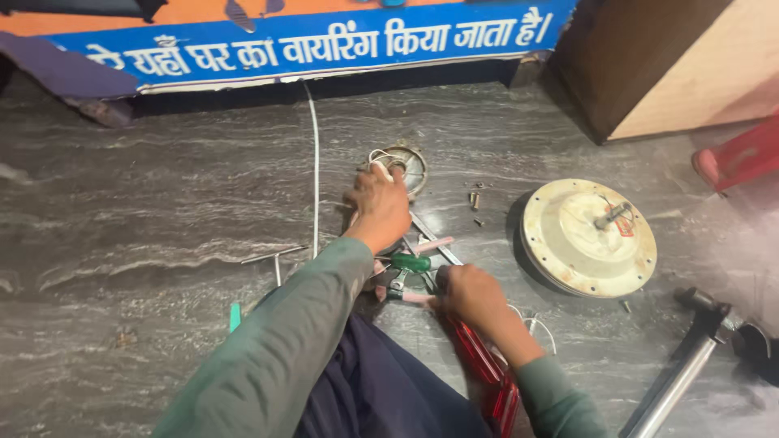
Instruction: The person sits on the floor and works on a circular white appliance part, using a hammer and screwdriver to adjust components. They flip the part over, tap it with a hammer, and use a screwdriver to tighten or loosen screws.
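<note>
Fingers of the left hand (378, 204) curl over a small round metal part (408, 165) with white wires, lying on the grey marbled floor (162, 203). The right hand (469, 294) is closed on a red-handled tool (485, 367) beside a green-handled screwdriver (411, 263). A cream round motor cover (588, 237) lies well to the right.

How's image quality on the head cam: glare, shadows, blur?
Head view: warm, dim light; soft sheen on the grey veined stone floor, no hard glare. Round cream metal fan cover casts a dark shadow on its left. Left hand and right hand slightly soft; small tools between them hard to resolve. Edges look stretched.
</note>
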Tool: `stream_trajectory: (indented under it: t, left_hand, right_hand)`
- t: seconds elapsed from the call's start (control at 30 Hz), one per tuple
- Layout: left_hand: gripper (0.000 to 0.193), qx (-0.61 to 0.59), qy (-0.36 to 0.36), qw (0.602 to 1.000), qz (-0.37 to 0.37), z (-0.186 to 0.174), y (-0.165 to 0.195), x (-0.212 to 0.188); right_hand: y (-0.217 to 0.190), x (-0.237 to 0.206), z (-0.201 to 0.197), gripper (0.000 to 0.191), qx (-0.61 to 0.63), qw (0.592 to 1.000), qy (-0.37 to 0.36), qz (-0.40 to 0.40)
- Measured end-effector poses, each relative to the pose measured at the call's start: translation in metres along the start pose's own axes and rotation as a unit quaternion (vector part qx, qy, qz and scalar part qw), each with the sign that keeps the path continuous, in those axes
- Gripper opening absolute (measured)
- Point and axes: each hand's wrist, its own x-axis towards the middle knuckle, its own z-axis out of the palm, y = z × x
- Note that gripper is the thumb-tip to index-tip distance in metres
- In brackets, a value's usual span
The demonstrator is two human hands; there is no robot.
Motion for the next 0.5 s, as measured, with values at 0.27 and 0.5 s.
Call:
stream_trajectory:
  t: [0.27, 0.5]
  left_hand:
    - [0.09, -0.307, -0.121, 0.944, 0.012, 0.024, -0.011, -0.002]
    - [0.109, -0.444, -0.164, 0.867, 0.156, 0.035, -0.003, 0.001]
  right_hand:
    - [0.011, 0.017, -0.009, 0.017, -0.029, 0.996, 0.052, 0.061]
    - [-0.015, -0.004, -0.023, 0.054, -0.048, 0.993, 0.109, 0.001]
